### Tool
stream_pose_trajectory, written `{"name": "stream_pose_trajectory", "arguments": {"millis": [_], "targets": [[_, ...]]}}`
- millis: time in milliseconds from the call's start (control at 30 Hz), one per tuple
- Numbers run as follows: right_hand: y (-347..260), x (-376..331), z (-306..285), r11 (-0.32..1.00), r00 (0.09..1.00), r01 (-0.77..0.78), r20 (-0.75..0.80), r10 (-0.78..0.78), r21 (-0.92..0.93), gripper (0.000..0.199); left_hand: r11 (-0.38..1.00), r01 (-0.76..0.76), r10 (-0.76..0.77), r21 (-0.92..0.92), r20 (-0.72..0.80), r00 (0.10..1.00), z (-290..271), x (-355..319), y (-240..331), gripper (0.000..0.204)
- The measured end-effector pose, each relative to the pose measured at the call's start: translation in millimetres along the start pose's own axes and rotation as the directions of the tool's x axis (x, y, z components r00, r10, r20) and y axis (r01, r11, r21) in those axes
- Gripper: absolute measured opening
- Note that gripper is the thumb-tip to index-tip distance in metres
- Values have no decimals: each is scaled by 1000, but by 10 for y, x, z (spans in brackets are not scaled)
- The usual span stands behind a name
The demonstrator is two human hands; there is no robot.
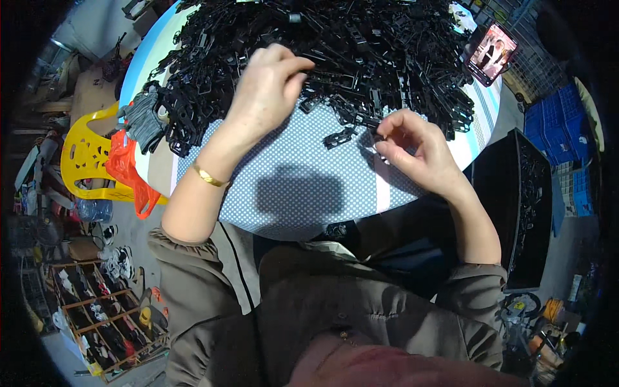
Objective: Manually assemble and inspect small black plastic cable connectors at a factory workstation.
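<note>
My left hand (265, 90) is over the near edge of a big heap of small black plastic parts (348, 39). Its fingers are bent, with thumb and forefinger tips slightly apart and nothing visible between them. My right hand (425, 151) hovers above the patterned tablecloth (284, 155), its fingers curled and a gap between thumb and forefinger. Close by its fingertips are a few black pieces at the heap's edge. One loose black part (339, 137) lies on the cloth between my hands.
At the table's right edge stands a phone (492, 55) with a lit screen. A grey glove (144, 119) and a red plastic bag (126, 164) are at the left, beside a yellow chair (84, 151). Blue crates (554, 122) and a black bin (522, 213) stand to the right.
</note>
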State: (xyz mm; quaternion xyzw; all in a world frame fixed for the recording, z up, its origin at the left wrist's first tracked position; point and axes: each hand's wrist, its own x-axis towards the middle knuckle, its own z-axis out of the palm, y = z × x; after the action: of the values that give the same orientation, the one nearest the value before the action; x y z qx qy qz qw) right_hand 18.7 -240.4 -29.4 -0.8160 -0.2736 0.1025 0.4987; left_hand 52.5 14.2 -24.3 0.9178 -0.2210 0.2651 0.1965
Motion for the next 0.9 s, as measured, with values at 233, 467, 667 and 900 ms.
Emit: {"name": "stream_pose_trajectory", "arguments": {"millis": [233,467,667,900], "targets": [[-1,13,3,978,987,162,18,-161,-132,19,985,-158,164,-70,95,982,280,56,182,29],[1,-43,-70,797,952,298,101,-289,-525,19,970,-208,230,-126,193,954,244,-33,270,31],[-61,-68,-53,782,957,258,41,-286,-567,21,997,-74,74,-7,-87,993,153,-10,357,28],[26,6,-109,991,979,99,-184,-82,87,34,155,453,-351,-878,379,856,92,-106,430,23]]}}
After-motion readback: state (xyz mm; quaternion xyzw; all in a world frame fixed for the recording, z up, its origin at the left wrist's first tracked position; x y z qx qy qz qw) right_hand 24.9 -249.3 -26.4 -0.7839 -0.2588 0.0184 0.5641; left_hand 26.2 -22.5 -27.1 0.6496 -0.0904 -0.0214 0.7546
